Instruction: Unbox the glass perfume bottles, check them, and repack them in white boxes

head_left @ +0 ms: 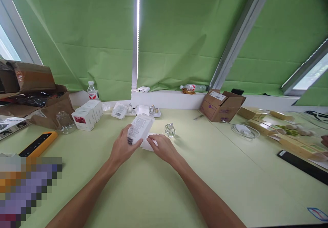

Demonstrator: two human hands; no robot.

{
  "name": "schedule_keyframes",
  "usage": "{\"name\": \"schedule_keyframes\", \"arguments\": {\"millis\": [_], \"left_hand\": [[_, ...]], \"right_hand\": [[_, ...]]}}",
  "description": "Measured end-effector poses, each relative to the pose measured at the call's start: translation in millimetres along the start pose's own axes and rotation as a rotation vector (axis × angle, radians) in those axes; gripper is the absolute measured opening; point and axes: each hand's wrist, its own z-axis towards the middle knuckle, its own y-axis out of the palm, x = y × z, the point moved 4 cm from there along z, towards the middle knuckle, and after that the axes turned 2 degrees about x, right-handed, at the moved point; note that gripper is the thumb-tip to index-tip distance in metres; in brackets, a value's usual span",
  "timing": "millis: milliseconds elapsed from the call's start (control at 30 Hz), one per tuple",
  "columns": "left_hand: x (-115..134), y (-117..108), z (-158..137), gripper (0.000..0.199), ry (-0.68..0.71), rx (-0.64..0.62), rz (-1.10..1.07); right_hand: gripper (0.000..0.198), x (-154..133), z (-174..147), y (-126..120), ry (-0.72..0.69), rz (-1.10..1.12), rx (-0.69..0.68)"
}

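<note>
My left hand (123,145) is closed around a white printed box (140,127), tilted, with dense text and a barcode on the side facing me. Just right of it, my right hand (162,146) has its thumb and fingers pinched at the edge of a plain white flap (147,145) beneath the box. Whether that flap belongs to the box or is a separate piece I cannot tell. A clear, rounded glass bottle (170,130) rests on the table beyond my right hand, touched by neither hand.
Behind my hands are white trays (157,113) with small bottles and a barcoded white package (119,110). White boxes (87,115), a clear jar (66,122) and an orange power strip (38,144) lie left. To the right are a cardboard box (221,106), coiled cable (245,132) and black bar (302,164).
</note>
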Motion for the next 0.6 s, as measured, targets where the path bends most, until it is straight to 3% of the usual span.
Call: {"name": "schedule_keyframes", "arguments": {"millis": [167,433,600], "left_hand": [[3,5,-3,0.072,0.078,-0.027,-0.016],[7,10,-8,0.091,0.164,-0.064,-0.061],[8,6,-7,0.076,0.112,-0.024,-0.225]], "right_hand": [[0.045,1,0,-3,0.092,0.053,0.034],[0.042,13,3,0,0.207,0.336,0.077],[0.041,11,3,-1,0.219,0.507,0.069]]}}
